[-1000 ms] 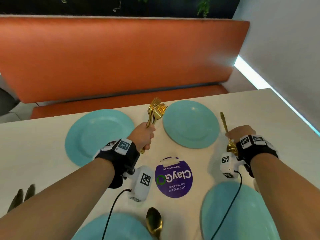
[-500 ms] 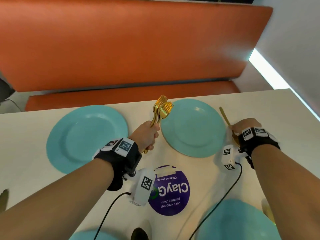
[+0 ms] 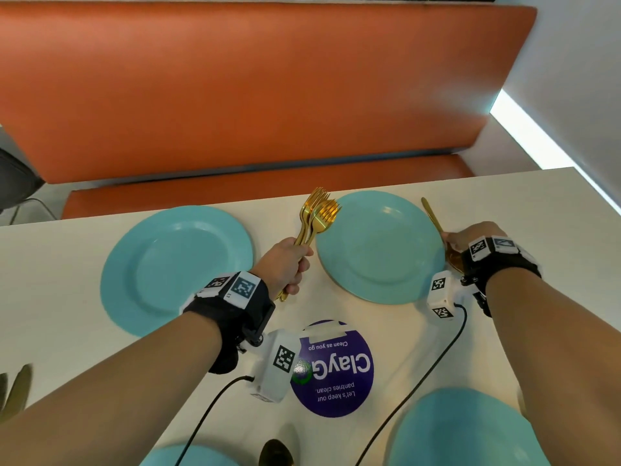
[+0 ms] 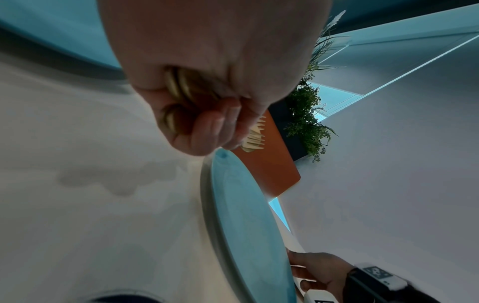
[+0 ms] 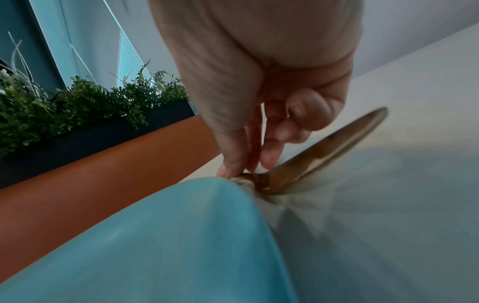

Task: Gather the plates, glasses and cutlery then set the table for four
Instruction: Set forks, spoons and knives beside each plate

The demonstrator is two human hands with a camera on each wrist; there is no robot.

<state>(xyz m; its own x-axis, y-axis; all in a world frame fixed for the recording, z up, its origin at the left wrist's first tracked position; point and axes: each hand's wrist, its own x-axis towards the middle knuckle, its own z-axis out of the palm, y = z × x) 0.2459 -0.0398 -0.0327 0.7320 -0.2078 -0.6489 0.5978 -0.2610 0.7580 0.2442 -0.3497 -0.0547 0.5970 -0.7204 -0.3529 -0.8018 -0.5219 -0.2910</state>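
Four turquoise plates sit on the white table: far left [image 3: 174, 267], far right [image 3: 379, 247], near right [image 3: 463, 428] and near left [image 3: 188, 457]. My left hand [image 3: 285, 264] grips a bunch of gold forks [image 3: 317, 215], held upright with the tines over the gap between the two far plates. The left wrist view shows the fork handles [image 4: 178, 86] inside that fist. My right hand [image 3: 470, 237] pinches a gold spoon [image 3: 431, 213] just right of the far right plate. In the right wrist view the spoon [image 5: 324, 151] lies low beside the plate rim [image 5: 181, 235].
A purple round ClayGo sticker [image 3: 332, 368] lies in the table's middle. Another gold spoon [image 3: 275, 452] lies at the near edge between the near plates. An orange bench [image 3: 235, 95] runs behind the far edge. A wall stands at the right. Dark cutlery tips [image 3: 20, 381] show at the left edge.
The right hand has brought the spoon closer to the far right plate's rim and lower. The left hand still holds the forks in about the same place. The head view tilted up.
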